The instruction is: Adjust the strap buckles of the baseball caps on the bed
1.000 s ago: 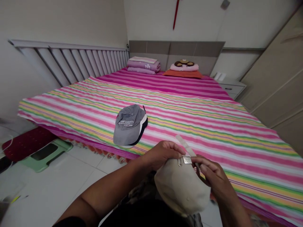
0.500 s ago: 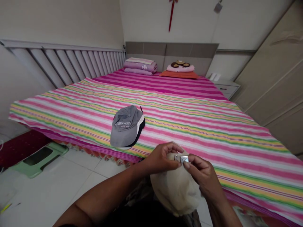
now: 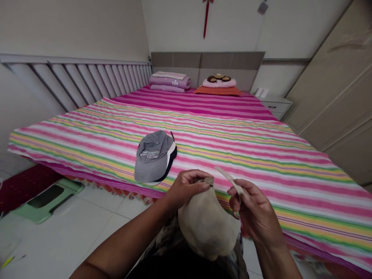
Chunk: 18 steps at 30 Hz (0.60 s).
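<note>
A beige cap (image 3: 207, 224) hangs over my lap, its back opening towards the bed. My left hand (image 3: 188, 188) is closed on the cap's edge beside the metal buckle (image 3: 209, 181). Between the thumb and fingers of my right hand (image 3: 254, 205) is the cap's strap (image 3: 228, 176), its free end pointing up and left, apart from the buckle. On the bed, left of my hands, lies a grey cap (image 3: 152, 155) with white lettering, stacked over a white one and a dark one whose brims show at its right side.
A striped sheet (image 3: 279, 162) covers the near part of the bed. Folded purple bedding (image 3: 170, 82) and a pink pillow (image 3: 219, 83) lie by the headboard (image 3: 186, 60). A green stool (image 3: 49, 197) stands on the floor at left; a nightstand (image 3: 276, 105) is at the far right.
The strap has come out of the metal buckle, and its end is now loose in my right hand. My hands have moved apart. The stacked caps stay where they were.
</note>
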Tool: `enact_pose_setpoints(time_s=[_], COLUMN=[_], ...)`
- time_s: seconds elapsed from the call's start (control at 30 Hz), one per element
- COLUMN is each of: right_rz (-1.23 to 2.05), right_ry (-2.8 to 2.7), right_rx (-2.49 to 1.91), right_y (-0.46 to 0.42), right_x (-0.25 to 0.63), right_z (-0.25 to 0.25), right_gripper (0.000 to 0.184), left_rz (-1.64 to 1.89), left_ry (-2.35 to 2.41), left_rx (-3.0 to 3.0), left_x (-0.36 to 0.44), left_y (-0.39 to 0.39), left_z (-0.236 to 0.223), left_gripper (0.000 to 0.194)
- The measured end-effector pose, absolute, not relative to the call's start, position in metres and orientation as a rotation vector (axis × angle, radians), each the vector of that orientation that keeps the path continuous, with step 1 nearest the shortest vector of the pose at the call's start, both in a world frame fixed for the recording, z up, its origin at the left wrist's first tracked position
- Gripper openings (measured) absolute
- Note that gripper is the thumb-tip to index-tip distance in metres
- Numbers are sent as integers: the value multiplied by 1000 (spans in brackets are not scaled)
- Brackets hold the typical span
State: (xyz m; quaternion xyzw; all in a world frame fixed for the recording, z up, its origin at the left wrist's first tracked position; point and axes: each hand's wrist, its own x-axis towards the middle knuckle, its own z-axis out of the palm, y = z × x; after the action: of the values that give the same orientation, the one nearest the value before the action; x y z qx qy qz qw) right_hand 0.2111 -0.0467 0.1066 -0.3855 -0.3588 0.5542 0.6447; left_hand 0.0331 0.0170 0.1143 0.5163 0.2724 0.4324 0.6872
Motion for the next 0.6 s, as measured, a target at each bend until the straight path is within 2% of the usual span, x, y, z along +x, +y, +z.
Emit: enact_pose_setpoints(time_s=[0.13, 0.3, 0.47, 0.6], right_rz=[1236, 1184, 1224, 1300], right_ry=[-874, -910, -1047, -992], right_rx=[-837, -822, -1018, -1121], right_y=[-46, -48, -50, -48], right_x=[216, 219, 216, 204], right_z=[116, 130, 135, 134], right_gripper=[26, 37, 13, 25], left_rz=[857, 831, 818, 814], left_ry=[551, 490, 456, 445], left_rx=[861, 786, 770, 761], left_x=[32, 31, 32, 34], left_y=[21, 23, 22, 21], left_z=[116, 117, 117, 116], left_gripper=[31, 34, 34, 34])
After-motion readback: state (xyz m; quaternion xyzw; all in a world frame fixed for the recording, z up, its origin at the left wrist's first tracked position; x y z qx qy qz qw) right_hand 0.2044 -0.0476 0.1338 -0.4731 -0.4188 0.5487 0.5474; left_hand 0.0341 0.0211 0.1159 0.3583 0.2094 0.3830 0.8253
